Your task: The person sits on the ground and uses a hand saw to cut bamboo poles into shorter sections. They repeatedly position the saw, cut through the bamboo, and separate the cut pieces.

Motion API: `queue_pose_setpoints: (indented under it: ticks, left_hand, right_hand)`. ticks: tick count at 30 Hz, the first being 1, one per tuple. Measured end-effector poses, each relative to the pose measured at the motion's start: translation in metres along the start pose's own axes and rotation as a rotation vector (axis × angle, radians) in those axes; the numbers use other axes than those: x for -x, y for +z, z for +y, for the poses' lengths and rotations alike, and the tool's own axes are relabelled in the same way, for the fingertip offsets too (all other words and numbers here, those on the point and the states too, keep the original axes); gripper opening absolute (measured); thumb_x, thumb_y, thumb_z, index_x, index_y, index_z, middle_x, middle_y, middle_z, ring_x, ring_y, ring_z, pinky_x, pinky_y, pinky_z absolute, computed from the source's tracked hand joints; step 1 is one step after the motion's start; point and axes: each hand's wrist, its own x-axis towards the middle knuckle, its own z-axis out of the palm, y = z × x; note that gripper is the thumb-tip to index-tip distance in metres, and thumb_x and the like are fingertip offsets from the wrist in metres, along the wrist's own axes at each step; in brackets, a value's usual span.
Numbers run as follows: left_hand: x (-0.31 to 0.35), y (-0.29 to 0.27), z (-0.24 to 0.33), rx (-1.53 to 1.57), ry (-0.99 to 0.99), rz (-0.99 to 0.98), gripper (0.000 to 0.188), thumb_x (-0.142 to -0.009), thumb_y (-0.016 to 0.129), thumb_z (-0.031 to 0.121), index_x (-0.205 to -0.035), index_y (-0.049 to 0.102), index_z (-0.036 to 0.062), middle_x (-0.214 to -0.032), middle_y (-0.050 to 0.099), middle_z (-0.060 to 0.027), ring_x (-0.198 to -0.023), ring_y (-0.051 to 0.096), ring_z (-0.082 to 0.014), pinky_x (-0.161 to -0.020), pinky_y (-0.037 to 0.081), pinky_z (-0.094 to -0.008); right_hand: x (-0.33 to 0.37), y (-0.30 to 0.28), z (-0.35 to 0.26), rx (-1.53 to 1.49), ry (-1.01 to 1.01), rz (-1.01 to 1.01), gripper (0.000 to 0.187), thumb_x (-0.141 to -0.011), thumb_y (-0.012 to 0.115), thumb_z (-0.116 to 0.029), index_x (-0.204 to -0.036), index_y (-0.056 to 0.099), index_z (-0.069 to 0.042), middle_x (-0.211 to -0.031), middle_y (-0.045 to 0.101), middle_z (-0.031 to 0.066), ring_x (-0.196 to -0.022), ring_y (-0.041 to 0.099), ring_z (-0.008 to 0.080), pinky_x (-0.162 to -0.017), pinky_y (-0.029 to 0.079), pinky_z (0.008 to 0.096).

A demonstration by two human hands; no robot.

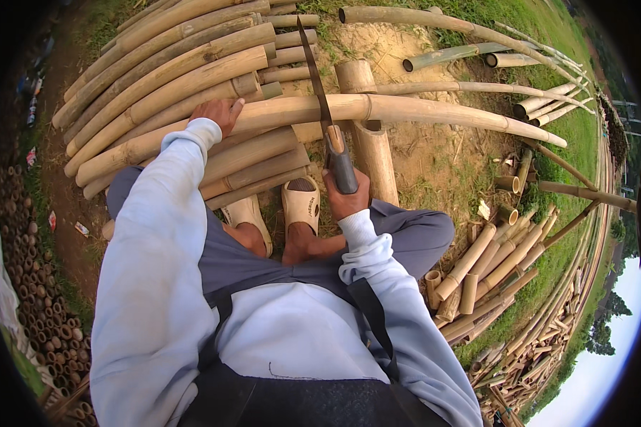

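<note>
A long bamboo pole [434, 112] lies crosswise in front of me, over other bamboo pieces and a thick bamboo support [376, 160]. My left hand [219, 116] rests on the pole with its fingers curled over the top and the thumb apart. In my right hand [350, 194] is the dark handle of a handsaw [316, 78]. Its long, narrow blade points away from me and crosses the pole just left of the support and a bamboo joint. Whether the teeth sit in a cut, I cannot tell.
Several cut bamboo lengths [171, 50] are stacked at the left. More short pieces [488, 263] are heaped at the right, near a propped bamboo frame [584, 192]. Long poles [420, 18] lie at the far right. My sandalled feet [300, 203] are close below the pole.
</note>
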Motion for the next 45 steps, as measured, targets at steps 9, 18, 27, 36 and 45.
queue_pose_setpoints:
  ticks: [9, 18, 27, 36, 45]
  left_hand:
    - [0.009, -0.004, -0.015, -0.027, -0.01, -0.059, 0.062, -0.104, 0.032, 0.055, -0.115, 0.073, 0.0099, -0.1, 0.071, -0.0258, -0.1, 0.066, -0.0452, -0.094, 0.049, -0.0518]
    - [0.004, -0.003, 0.002, 0.008, 0.007, 0.013, 0.056, -0.105, 0.032, 0.05, -0.12, 0.071, 0.0121, -0.103, 0.07, -0.0247, -0.101, 0.065, -0.0445, -0.095, 0.049, -0.0514]
    - [0.008, -0.001, -0.018, -0.03, -0.025, -0.058, 0.059, -0.105, 0.033, 0.053, -0.116, 0.072, 0.0096, -0.104, 0.071, -0.0243, -0.103, 0.065, -0.044, -0.096, 0.048, -0.0502]
    - [0.005, 0.004, 0.005, 0.016, 0.03, 0.096, 0.058, -0.105, 0.032, 0.05, -0.113, 0.07, 0.008, -0.101, 0.07, -0.0259, -0.098, 0.065, -0.0457, -0.092, 0.049, -0.0532]
    - [0.017, 0.005, -0.014, -0.025, 0.015, 0.025, 0.058, -0.105, 0.035, 0.05, -0.105, 0.072, 0.0067, -0.095, 0.071, -0.026, -0.093, 0.066, -0.0447, -0.088, 0.05, -0.0532]
  right_hand:
    - [0.16, -0.094, -0.084, 0.046, 0.283, -0.126, 0.028, -0.091, 0.07, -0.004, -0.118, 0.067, 0.003, -0.095, 0.07, 0.0055, -0.089, 0.062, 0.0095, -0.083, 0.049, 0.0258]
    - [-0.011, 0.003, -0.007, 0.043, -0.1, 0.038, 0.014, -0.087, 0.072, -0.009, -0.092, 0.065, 0.002, -0.071, 0.062, 0.0097, -0.063, 0.055, 0.0131, -0.062, 0.048, 0.0328]
    - [0.16, -0.093, -0.086, 0.061, 0.282, -0.13, 0.023, -0.091, 0.07, -0.005, -0.112, 0.067, 0.003, -0.087, 0.068, 0.005, -0.08, 0.06, 0.0098, -0.075, 0.05, 0.0273]
    - [-0.005, -0.002, -0.002, 0.02, -0.041, 0.011, 0.018, -0.088, 0.073, -0.013, -0.093, 0.064, 0.002, -0.07, 0.06, 0.0096, -0.065, 0.051, 0.0119, -0.061, 0.046, 0.0326]
    - [0.161, -0.09, -0.083, 0.027, 0.309, -0.129, 0.031, -0.09, 0.074, -0.007, -0.118, 0.065, 0.002, -0.095, 0.069, 0.0061, -0.086, 0.059, 0.0094, -0.08, 0.049, 0.0263]
